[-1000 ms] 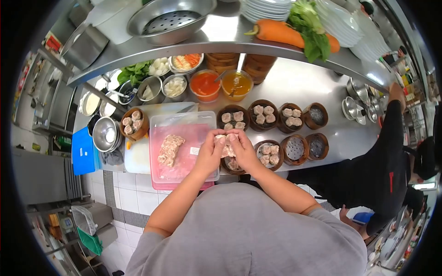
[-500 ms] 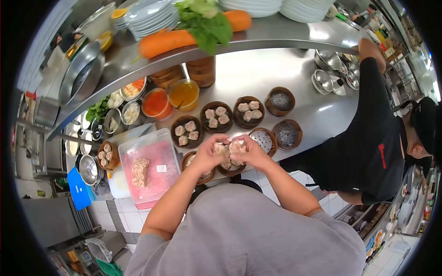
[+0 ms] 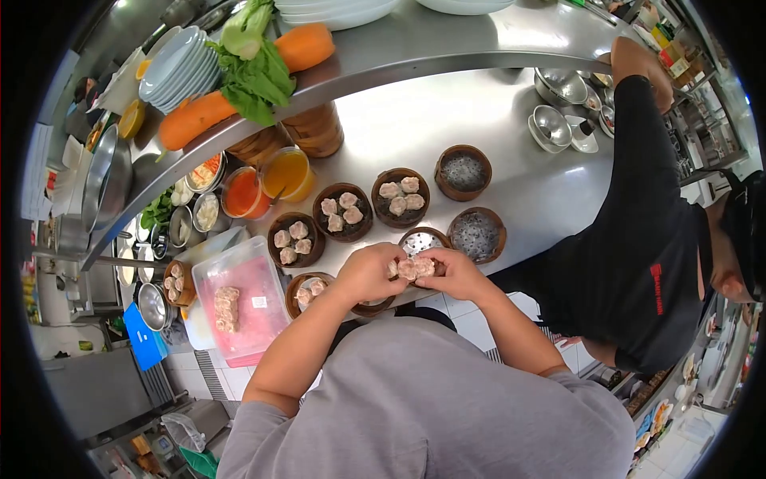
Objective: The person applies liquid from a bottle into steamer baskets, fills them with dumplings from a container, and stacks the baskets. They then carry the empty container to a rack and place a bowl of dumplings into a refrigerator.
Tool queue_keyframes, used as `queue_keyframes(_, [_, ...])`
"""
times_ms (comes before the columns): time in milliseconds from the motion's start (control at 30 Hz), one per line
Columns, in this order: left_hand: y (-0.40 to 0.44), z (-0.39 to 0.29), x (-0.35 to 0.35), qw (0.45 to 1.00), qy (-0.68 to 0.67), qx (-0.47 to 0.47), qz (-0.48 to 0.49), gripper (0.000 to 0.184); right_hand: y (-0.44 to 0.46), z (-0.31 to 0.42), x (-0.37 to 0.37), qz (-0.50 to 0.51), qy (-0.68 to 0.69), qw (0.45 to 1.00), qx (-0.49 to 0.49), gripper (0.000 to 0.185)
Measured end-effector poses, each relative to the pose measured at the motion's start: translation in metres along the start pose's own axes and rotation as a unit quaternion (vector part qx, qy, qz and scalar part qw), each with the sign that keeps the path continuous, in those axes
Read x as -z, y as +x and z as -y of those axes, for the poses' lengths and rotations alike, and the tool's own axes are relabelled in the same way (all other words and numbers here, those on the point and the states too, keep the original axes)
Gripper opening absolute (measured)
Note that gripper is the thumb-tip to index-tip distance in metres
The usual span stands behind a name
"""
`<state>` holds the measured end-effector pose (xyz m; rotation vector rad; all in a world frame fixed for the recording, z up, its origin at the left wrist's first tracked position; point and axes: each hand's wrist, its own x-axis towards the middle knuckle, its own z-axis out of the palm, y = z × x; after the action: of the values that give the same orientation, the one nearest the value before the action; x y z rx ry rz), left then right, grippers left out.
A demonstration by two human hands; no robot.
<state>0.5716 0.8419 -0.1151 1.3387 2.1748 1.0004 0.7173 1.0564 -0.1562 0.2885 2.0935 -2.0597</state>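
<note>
The dumplings [image 3: 414, 269] form a short row, pale pink and whitish, with lumpy, wrinkled surfaces, pressed side by side and touching. The row runs crosswise in front of the person, held up between the fingertips of the left hand [image 3: 369, 273] and right hand [image 3: 457, 275], which partly cover its two ends.

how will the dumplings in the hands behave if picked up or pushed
The dumplings are probably soft and easily squashed, given their lumpy, uneven surfaces. They may stick together a little, as they sit pressed side by side between the hands. Free rolling seems unlikely, given such irregular shapes.
</note>
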Motion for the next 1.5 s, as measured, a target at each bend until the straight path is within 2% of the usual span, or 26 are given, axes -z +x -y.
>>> queue_keyframes(33, [0.004,-0.002,-0.002,1.000,0.000,0.002,0.000,0.040,0.002,0.002,0.008,0.011,-0.061,0.998,0.003,0.047])
queue_keyframes(167, [0.013,-0.002,-0.011,0.998,0.050,-0.026,0.015,0.036,0.014,0.000,0.042,0.064,-0.120,0.990,0.037,0.049])
queue_keyframes(233, [0.020,0.003,-0.019,0.998,0.056,-0.024,0.009,0.035,0.021,-0.011,0.050,-0.039,-0.263,0.951,0.158,0.050])
queue_keyframes(267, [0.023,0.005,-0.025,0.996,0.085,0.000,-0.010,0.032,0.022,-0.018,0.052,-0.037,-0.262,0.951,0.158,0.050])
queue_keyframes(333, [0.031,0.018,-0.042,0.992,0.115,0.027,-0.034,0.029,0.029,-0.021,0.051,-0.140,-0.386,0.897,0.163,0.049])
queue_keyframes(400, [0.038,0.032,-0.057,0.982,0.187,0.038,0.004,0.031,0.037,-0.034,0.050,-0.135,-0.394,0.896,0.156,0.049])
queue_keyframes(433, [0.038,0.037,-0.059,0.982,0.187,0.041,0.005,0.031,0.039,-0.034,0.046,-0.133,-0.435,0.873,0.178,0.050])
queue_keyframes(467, [0.038,0.040,-0.062,0.979,0.198,0.049,0.023,0.039,0.040,-0.035,0.043,-0.131,-0.475,0.847,0.199,0.051])
queue_keyframes(500, [0.041,0.036,-0.059,0.975,0.209,0.057,0.041,0.047,0.040,-0.037,0.041,-0.132,-0.474,0.848,0.197,0.051])
queue_keyframes(533, [0.042,0.031,-0.056,0.976,0.208,0.056,0.042,0.047,0.040,-0.038,0.040,-0.138,-0.481,0.843,0.197,0.054])
queue_keyframes(600, [0.036,0.018,-0.043,0.987,0.083,0.139,0.006,0.086,0.034,-0.041,0.036,-0.143,-0.487,0.840,0.194,0.056])
queue_keyframes(633, [0.037,0.010,-0.035,0.987,0.083,0.139,0.008,0.086,0.029,-0.036,0.032,-0.149,-0.440,0.861,0.207,0.058])
queue_keyframes(700, [0.035,0.000,-0.023,0.988,-0.089,0.105,0.063,0.117,0.022,-0.019,0.023,-0.151,-0.390,0.882,0.217,0.060])
queue_keyframes(733, [0.035,-0.002,-0.024,0.988,-0.090,0.107,0.064,0.117,0.018,0.000,0.015,-0.105,-0.345,0.902,0.237,0.059])
queue_keyframes(767, [0.039,-0.006,-0.026,0.991,-0.088,0.061,0.079,0.121,0.017,0.010,0.011,-0.060,-0.300,0.917,0.256,0.058])
queue_keyframes(800, [0.042,-0.009,-0.026,0.992,-0.087,0.014,0.094,0.125,0.018,0.008,0.013,-0.062,-0.301,0.917,0.255,0.058])
queue_keyframes(900, [0.046,-0.008,-0.014,0.986,-0.120,0.044,0.106,0.126,0.021,-0.003,0.019,-0.045,-0.192,0.967,0.159,0.058])
queue_keyframes(933, [0.046,-0.007,-0.011,0.983,-0.129,0.068,0.108,0.127,0.018,-0.004,0.019,-0.046,-0.191,0.967,0.160,0.058])
queue_keyframes(1033, [0.040,-0.004,-0.007,0.968,-0.181,0.091,0.148,0.129,0.008,0.000,0.011,-0.044,-0.045,0.989,0.131,0.066])
queue_keyframes(1133, [0.032,-0.002,-0.019,0.964,-0.211,0.071,0.146,0.128,0.005,0.006,0.003,-0.007,-0.122,0.978,0.170,0.069])
queue_keyframes(1200, [0.025,-0.004,-0.021,0.966,-0.206,0.053,0.148,0.128,0.006,-0.012,-0.002,-0.022,-0.120,0.976,0.179,0.063])
queue_keyframes(1267, [0.019,-0.008,-0.020,0.967,-0.201,0.037,0.149,0.129,0.003,-0.021,-0.006,-0.009,-0.017,0.993,0.120,0.055])
queue_keyframes(1367, [0.013,-0.014,-0.016,0.975,-0.192,0.032,0.110,0.122,0.000,-0.036,-0.013,0.002,0.074,0.996,0.059,0.050])
queue_keyframes(1433, [0.009,-0.016,-0.007,0.971,-0.178,0.124,0.100,0.093,-0.003,-0.044,-0.018,-0.026,0.104,0.993,0.047,0.050])
queue_keyframes(1467, [0.008,-0.012,-0.006,0.971,-0.178,0.124,0.100,0.093,-0.004,-0.048,-0.020,-0.054,0.134,0.989,0.033,0.049])
queue_keyframes(1500, [0.008,-0.007,-0.007,0.959,-0.171,0.182,0.137,0.075,-0.005,-0.049,-0.020,-0.053,0.134,0.989,0.033,0.049])
